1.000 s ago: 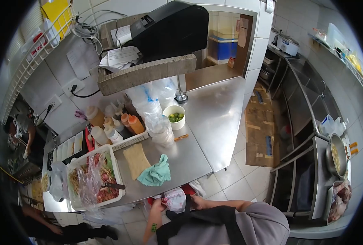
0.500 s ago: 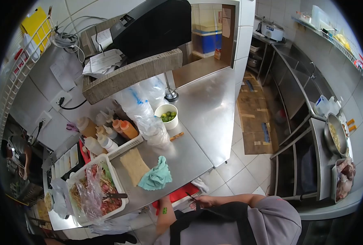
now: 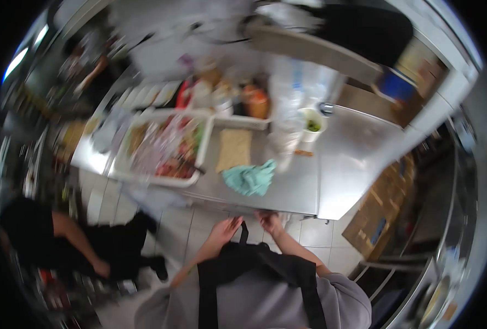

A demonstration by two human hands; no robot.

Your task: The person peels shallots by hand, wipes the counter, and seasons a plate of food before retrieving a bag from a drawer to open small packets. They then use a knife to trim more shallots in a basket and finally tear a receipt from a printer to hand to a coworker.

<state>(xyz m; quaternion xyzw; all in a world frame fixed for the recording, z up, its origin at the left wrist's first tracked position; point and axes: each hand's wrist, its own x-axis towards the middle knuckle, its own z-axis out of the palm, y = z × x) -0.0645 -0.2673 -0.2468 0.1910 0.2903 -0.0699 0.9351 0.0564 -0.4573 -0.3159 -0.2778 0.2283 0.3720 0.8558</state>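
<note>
Below the front edge of the steel counter (image 3: 293, 197), my left hand (image 3: 225, 230) is raised with its fingers stretched toward the right and nothing visible in it. My right hand (image 3: 270, 221) is up against the counter's front edge, its fingertips blurred and partly hidden there. Between the two hands rises a black strap (image 3: 244, 233) of the apron. Just above them on the counter lies a crumpled teal cloth (image 3: 250, 178), overlapping a folded tan cloth (image 3: 234, 148).
Left on the counter stands a white tub (image 3: 204, 137) of bagged food, with a rack of sauce bottles (image 3: 257, 101) behind. A white cup of green fruit (image 3: 312, 126) stands beside plastic bags (image 3: 287, 104). A person in black (image 3: 79, 236) is at lower left.
The view has swung round toward the left. The open drawer with red in it no longer shows. My left hand has come out of it, and the other person has come into view.
</note>
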